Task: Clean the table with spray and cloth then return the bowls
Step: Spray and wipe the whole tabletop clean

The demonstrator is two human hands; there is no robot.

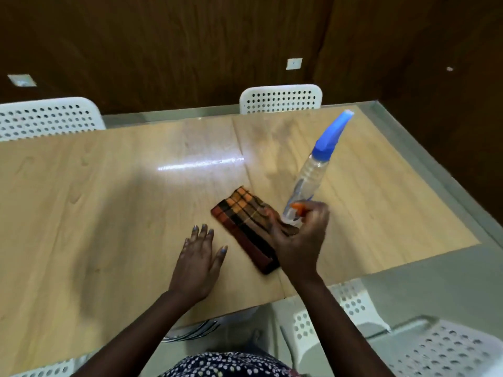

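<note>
bottle [313,175] tilts toward one o'clock, pinched low by your right hand [299,240]; it could slip. left hand [200,257] lies spread flat beside cloth [245,224] on table [109,200].

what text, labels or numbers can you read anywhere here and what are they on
None can be read.
Spray bottle in the right hand: clear body, no label text legible; some marking low on the body is too blurred to make out.
Checked cloth: pattern only, no words.
White wall plates: a dot, no writing visible.
</note>
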